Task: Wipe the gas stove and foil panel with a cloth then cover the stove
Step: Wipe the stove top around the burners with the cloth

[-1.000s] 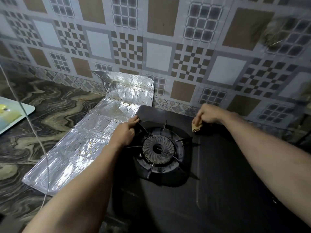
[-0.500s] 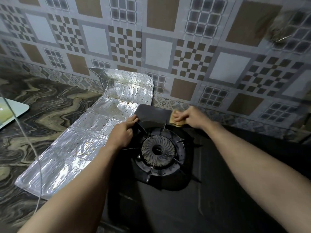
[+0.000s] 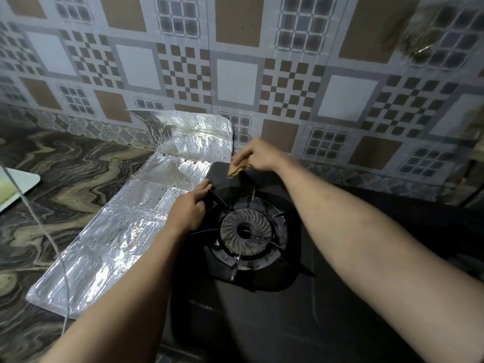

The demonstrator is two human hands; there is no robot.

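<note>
Right hand: your right hand [image 3: 258,155] pinches a small yellowish cloth [image 3: 235,171] between curled fingers and holds it down on the far left corner of the gas stove [image 3: 262,310], just in front of the wall.
Left hand: your left hand [image 3: 188,212] grips the left edge of the stove, thumb on top and fingers curled over the rim, right beside the burner.
Cloth: bunched small, mostly hidden under your right hand, with only a folded end showing on the dark stove top near the upright flap of the foil.
Gas stove: dark, flat-topped, sitting on the tabletop [image 3: 65,179] against the wall; its round burner [image 3: 246,230] with a finned metal cap and thin pan-support prongs lies between your two forearms.
Foil panel: the silver foil panel [image 3: 110,244] lies flat on the tabletop along the stove's left side, touching it, with its far section folded up against the wall; small brown and yellow specks dot its surface.
Tabletop: marbled in dark and tan swirls; a pale board [image 3: 18,184] sits at its left edge, partly out of view, and a thin white cord [image 3: 56,247] hangs down across the foil's near left corner.
Wall: tiles [image 3: 235,74] patterned in grey, white and brown squares rise behind the stove.
</note>
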